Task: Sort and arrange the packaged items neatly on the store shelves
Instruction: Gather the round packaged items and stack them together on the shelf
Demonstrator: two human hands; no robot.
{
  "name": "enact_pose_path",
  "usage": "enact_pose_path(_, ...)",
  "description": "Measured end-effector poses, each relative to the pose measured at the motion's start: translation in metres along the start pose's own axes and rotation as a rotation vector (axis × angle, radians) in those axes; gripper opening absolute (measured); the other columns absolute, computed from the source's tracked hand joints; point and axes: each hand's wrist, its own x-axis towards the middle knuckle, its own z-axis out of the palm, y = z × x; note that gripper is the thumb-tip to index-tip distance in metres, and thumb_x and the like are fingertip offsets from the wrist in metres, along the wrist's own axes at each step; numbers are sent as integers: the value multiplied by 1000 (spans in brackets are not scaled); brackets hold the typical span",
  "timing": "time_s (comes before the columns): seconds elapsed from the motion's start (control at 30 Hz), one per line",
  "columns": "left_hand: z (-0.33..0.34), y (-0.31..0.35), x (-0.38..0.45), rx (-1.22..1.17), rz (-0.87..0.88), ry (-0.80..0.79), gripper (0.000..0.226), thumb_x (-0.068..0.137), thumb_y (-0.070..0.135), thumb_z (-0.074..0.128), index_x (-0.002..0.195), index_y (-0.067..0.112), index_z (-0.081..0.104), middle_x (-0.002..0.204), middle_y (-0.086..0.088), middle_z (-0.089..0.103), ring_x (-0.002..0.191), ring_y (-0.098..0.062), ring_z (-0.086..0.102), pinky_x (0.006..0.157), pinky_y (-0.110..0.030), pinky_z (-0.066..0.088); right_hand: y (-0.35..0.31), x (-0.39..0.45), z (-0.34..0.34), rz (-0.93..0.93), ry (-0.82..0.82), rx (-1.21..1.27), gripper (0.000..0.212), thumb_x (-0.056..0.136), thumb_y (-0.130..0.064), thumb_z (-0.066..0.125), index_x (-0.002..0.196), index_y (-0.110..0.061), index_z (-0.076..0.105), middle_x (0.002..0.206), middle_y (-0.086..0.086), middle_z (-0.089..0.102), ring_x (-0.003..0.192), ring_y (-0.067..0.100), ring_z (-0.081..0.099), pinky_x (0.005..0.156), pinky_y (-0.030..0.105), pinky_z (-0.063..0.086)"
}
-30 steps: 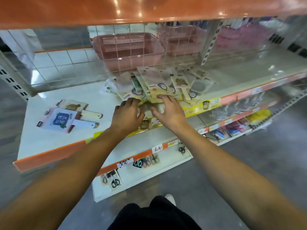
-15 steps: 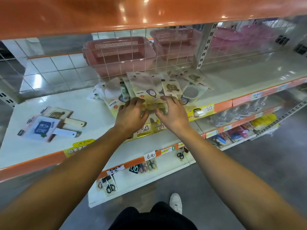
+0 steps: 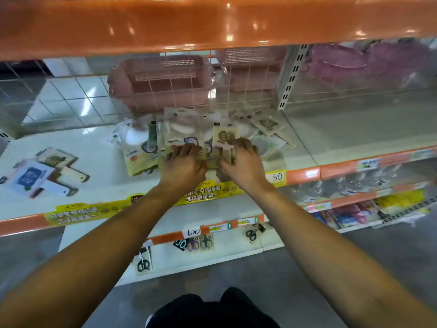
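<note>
Cardboard-backed packets [image 3: 186, 136] heaped in a loose overlapping pile on the white shelf [image 3: 94, 147], near the middle of its front edge and running back toward the wire grid behind. Left hand [image 3: 183, 165] palm-down on the front of the pile, fingers bent and pressing the lower edge of a clear-fronted packet – whether gripping or only pinning it, cannot tell. Right hand [image 3: 243, 163] just beside it, palm-down too, fingers curled over a beige card packet [image 3: 225, 137] and the ones under it; the grip itself hidden by the knuckles. Thumbs nearly touching between the two hands. Well apart, toward the shelf's left front corner: two flat paddle-shaped packets [image 3: 45, 172] lying crossed, the blue-labelled one on top. Behind the grid, pink plastic baskets [image 3: 160, 84]. Along the shelf's orange front lip, yellow label strips [image 3: 203, 192] and a price tag [image 3: 276, 177] reading 5.0. On the lower shelf [image 3: 165, 263] – carded scissors [image 3: 143, 262] lying flat near its front edge, a handwritten price tag above them.
</note>
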Motion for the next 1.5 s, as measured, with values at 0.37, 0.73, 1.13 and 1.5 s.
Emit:
enact_pose_path(0.37,-1,-4,7,15,-25,42,44,89,35,54,127,12,54,129,-8,56,120,-33,49,94,-43,39,3,45,32,148,-51,18,55,89,-51,54,134,-21,50,139,11,43,123,40,41,98,44,39)
enact_pose_path(0.73,1,-27,14,38,-4,57,42,91,36,51,124,11,55,125,-8,57,116,-32,52,91,-44,43,1,67,50,213,-74,-81,63,80,-60,64,128,-21,52,132,10,42,120,41,40,98,46,38)
enact_pose_path(1.13,2,-34,18,35,18,49,45,93,39,46,129,13,52,129,-6,55,118,-31,51,92,-44,42,-6,71,51,231,-36,-86,63,82,-61,63,124,-16,52,130,10,43,120,42,40,99,46,38)
enact_pose_path(1.5,-5,-51,14,-24,-19,70,43,92,36,53,126,11,54,129,-8,55,117,-33,52,93,-44,39,-25,53,45,25,98,11,54,81,-52,63,119,-15,57,125,7,51,118,33,47,99,35,31)
